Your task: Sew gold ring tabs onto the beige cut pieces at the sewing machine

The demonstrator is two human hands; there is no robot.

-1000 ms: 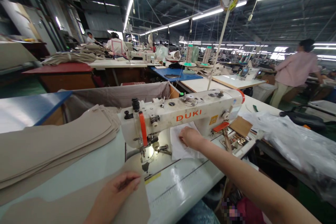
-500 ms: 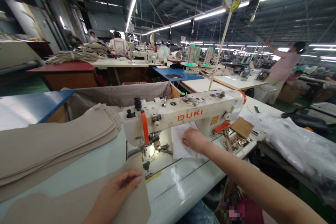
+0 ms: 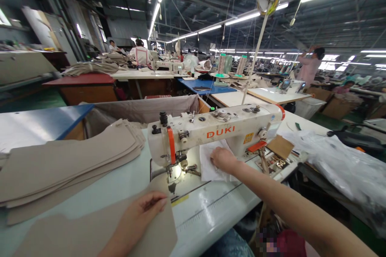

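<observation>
My left hand (image 3: pixel 140 215) lies over a beige fabric panel (image 3: pixel 90 225) at the front of the table, thumb and fingers closed near its right corner. Under the arm of the white sewing machine (image 3: pixel 196 128), my right hand (image 3: pixel 223 160) rests on a small pile of white sheets (image 3: pixel 208 170), cloth or paper. Its fingers are curled down onto the top sheet, and the fingertips are partly hidden. The lit needle area (image 3: pixel 174 173) lies between my hands, with a metal guide (image 3: pixel 191 170) beside it.
Stacked beige panels (image 3: pixel 75 156) lie left of the machine. A parts tray (image 3: pixel 276 162) with a brown block (image 3: pixel 280 146) sits at the right end, near clear plastic sheeting (image 3: pixel 331 164). Behind stand a cloth-lined bin (image 3: pixel 144 110) and a thread stand (image 3: pixel 255 56). Other people work farther back.
The view has shifted slightly, so the scene sits a little farther right. Both hands keep nearly the same places on the panel and white sheets. A distant person at right has shifted left.
</observation>
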